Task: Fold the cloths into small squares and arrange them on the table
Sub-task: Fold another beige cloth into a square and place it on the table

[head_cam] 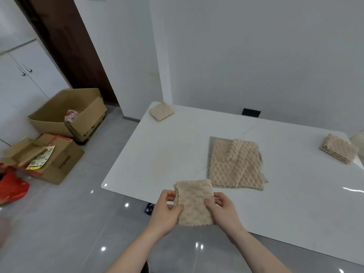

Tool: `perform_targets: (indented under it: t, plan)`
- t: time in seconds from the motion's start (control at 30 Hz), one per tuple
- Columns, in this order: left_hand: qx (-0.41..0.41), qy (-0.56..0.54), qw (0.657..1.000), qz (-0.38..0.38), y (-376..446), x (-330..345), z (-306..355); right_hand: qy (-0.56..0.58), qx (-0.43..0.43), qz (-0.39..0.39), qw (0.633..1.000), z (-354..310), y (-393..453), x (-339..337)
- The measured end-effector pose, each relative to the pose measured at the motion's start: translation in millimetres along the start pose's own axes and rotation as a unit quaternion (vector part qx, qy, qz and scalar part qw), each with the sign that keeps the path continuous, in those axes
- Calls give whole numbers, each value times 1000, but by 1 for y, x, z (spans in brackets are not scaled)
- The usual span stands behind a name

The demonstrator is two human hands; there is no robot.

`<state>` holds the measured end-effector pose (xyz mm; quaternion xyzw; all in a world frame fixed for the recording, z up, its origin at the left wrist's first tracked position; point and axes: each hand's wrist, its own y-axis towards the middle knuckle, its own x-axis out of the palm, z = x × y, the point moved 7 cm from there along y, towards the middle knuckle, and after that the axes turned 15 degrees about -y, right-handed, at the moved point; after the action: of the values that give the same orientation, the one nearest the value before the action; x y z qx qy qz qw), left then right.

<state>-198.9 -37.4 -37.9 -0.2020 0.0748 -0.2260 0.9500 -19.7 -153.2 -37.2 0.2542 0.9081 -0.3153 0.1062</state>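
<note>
The left hand [167,208] pinches the left edge of a folded beige cloth [195,201] between thumb and curled fingers; the right hand [221,208] pinches its right edge the same way. The cloth is in the lower middle of the frame, over the near edge of the white table [295,203]. It looks soft, light and thick, so I think the layers may slip open; holding both side edges close to the corners seems best. More cloths [236,164] lie flat in the middle, one folded square [161,111] further up, another [339,148] at the right. At the left, a cardboard box [59,164] shows writing like "rapoo".
</note>
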Motion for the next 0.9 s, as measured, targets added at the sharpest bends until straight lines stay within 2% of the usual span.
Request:
perform_targets:
  t: [0.2, 0.47, 0.7, 0.9]
  plan:
    - [13, 18, 998, -52, 39, -78, 13, 27, -1, 41, 999, -51, 15, 76]
    - [41, 66, 994, -83, 76, -146, 44, 38, 13, 78, 996, -93, 21, 137]
    - [35, 62, 995, -76, 103, -171, 55, 42, 24, 57, 997, -114, 52, 158]
    - [9, 57, 997, -42, 139, -220, 58, 23, 14, 21, 999, -143, 82, 194]
